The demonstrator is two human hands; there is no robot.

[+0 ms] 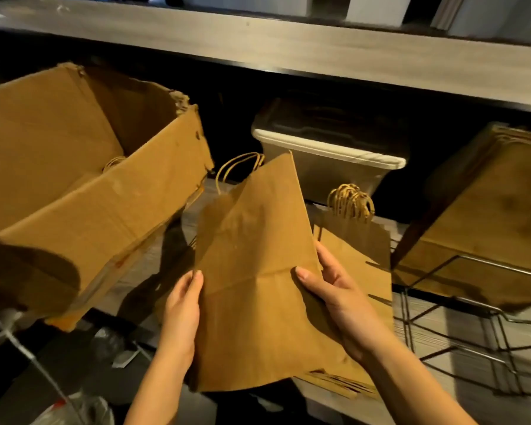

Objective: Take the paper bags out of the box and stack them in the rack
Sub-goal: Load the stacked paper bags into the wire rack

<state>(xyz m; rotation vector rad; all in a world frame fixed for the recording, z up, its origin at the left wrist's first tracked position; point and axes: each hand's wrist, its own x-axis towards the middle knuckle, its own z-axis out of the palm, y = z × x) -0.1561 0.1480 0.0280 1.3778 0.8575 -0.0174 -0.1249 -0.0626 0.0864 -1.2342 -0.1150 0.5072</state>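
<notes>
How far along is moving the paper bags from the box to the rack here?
Done: a stack of bags already sits in the wire rack. In hand: the left hand and right hand grip the held bags by their side edges, above a flat pile beside the rack. Left: a twine handle shows inside the cardboard box, so at least one bag remains there.

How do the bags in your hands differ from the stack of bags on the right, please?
The held bags are gripped by the left hand and right hand; the right stack rests untouched in the wire rack. The held bags show handles; the stack shows none. Both are brown paper.
</notes>
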